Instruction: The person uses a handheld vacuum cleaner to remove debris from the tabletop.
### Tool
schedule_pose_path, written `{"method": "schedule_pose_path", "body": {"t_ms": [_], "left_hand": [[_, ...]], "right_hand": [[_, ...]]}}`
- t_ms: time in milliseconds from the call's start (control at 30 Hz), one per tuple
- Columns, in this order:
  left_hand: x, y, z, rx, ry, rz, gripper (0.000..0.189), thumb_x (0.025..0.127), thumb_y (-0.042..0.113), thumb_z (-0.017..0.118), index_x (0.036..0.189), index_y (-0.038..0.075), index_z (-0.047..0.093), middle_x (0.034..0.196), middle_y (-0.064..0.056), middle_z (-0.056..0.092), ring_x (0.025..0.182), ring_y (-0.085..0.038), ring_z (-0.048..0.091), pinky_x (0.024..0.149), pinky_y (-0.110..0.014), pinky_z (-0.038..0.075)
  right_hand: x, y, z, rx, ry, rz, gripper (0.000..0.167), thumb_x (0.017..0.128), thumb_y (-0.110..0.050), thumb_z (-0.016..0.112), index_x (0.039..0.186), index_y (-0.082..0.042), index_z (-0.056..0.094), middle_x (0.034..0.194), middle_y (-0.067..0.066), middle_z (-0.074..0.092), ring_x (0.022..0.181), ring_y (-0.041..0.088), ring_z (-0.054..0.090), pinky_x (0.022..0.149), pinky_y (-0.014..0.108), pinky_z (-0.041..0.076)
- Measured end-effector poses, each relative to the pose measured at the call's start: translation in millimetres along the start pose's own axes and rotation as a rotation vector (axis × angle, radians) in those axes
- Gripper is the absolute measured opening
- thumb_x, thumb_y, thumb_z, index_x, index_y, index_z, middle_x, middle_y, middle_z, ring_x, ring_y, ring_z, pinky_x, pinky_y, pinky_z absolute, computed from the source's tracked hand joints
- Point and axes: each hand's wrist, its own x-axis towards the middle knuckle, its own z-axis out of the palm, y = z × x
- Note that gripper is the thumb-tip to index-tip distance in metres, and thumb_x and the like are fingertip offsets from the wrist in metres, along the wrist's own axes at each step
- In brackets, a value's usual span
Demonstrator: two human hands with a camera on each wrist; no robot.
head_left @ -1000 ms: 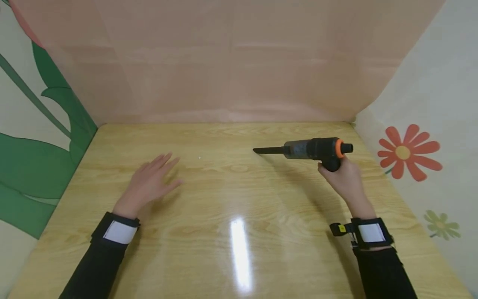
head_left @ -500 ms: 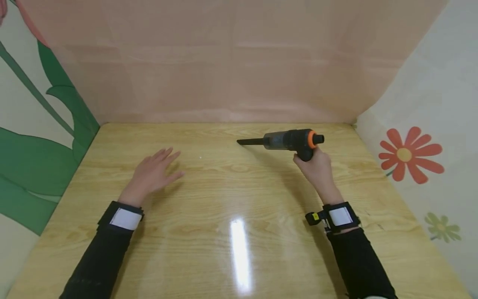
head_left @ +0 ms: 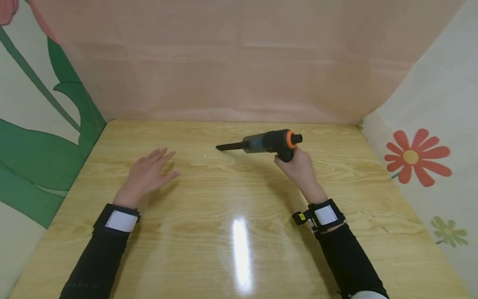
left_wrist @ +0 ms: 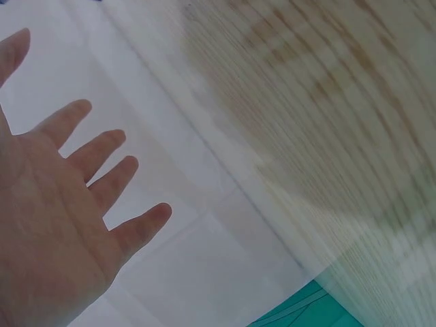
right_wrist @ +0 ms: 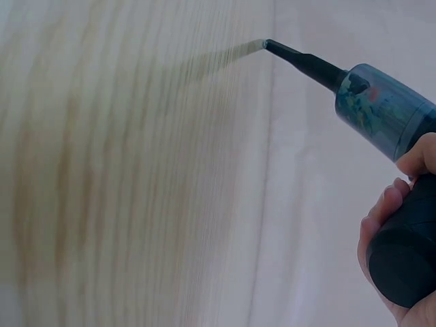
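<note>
My right hand grips the handle of a black handheld vacuum cleaner with an orange ring near its back end. Its slim nozzle points left, over the far half of the wooden table. In the right wrist view, bits of debris show inside the see-through dust cup, and my fingers curl round the handle. A tiny white speck lies on the table, left of the nozzle tip. To the left, my left hand holds nothing, its fingers spread over the table, palm down.
The wood-grain table meets a pink cloth backdrop at its far edge. Walls with printed green leaves and a red flower stand at the left and right. A bright light reflection lies on the table's middle.
The right hand has carried the vacuum cleaner leftward, its nozzle now closer to the white speck and tipped slightly down at the left. My left hand has barely moved.
</note>
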Motion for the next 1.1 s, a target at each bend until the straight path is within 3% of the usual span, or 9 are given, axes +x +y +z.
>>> {"method": "schedule_pose_path", "body": {"t_ms": [333, 600, 833, 967, 1100], "left_hand": [[-0.9, 0.8, 1.9, -0.019, -0.012, -0.023, 0.076, 0.098, 0.054, 0.053, 0.156, 0.011, 0.03, 0.16, -0.021, 0.023, 0.147, -0.042, 0.019, 0.114, -0.064, 0.019], [-0.3, 1.6, 3.0, -0.005, -0.007, -0.032, 0.076, 0.099, 0.054, 0.052, 0.156, 0.011, 0.03, 0.16, -0.022, 0.024, 0.146, -0.042, 0.019, 0.114, -0.063, 0.019], [-4.9, 4.0, 6.5, -0.016, 0.011, -0.015, 0.075, 0.099, 0.054, 0.052, 0.156, 0.01, 0.032, 0.159, -0.022, 0.025, 0.146, -0.043, 0.021, 0.113, -0.065, 0.02], [-9.9, 5.9, 6.8, -0.006, 0.021, -0.008, 0.074, 0.098, 0.054, 0.052, 0.154, 0.008, 0.035, 0.158, -0.022, 0.028, 0.145, -0.043, 0.023, 0.113, -0.064, 0.021], [-13.7, 7.7, 6.8, -0.021, 0.013, -0.01, 0.074, 0.098, 0.053, 0.054, 0.154, 0.008, 0.035, 0.158, -0.023, 0.027, 0.145, -0.043, 0.023, 0.113, -0.065, 0.02]], "right_hand": [[-3.5, -14.9, 9.5, 0.038, -0.071, -0.06, 0.037, 0.084, -0.007, 0.07, 0.116, 0.005, 0.058, 0.065, 0.01, 0.057, 0.05, 0.021, 0.05, 0.049, 0.036, 0.042], [-4.1, -16.5, 9.4, 0.048, -0.086, -0.03, 0.04, 0.084, -0.01, 0.07, 0.119, 0.005, 0.056, 0.07, 0.012, 0.059, 0.054, 0.024, 0.053, 0.053, 0.037, 0.044], [-12.0, -9.8, -3.1, 0.054, -0.093, 0.0, 0.042, 0.084, -0.013, 0.072, 0.119, 0.005, 0.056, 0.079, 0.016, 0.067, 0.062, 0.027, 0.06, 0.06, 0.041, 0.049], [-19.4, -4.8, -14.1, -0.02, -0.068, -0.026, 0.037, 0.083, -0.017, 0.077, 0.109, 0.005, 0.063, 0.082, 0.019, 0.069, 0.065, 0.03, 0.064, 0.062, 0.048, 0.052], [-21.8, -0.9, -21.5, -0.117, -0.101, -0.002, 0.038, 0.085, -0.025, 0.078, 0.103, 0.006, 0.063, 0.077, 0.02, 0.068, 0.06, 0.03, 0.063, 0.056, 0.048, 0.05]]}}
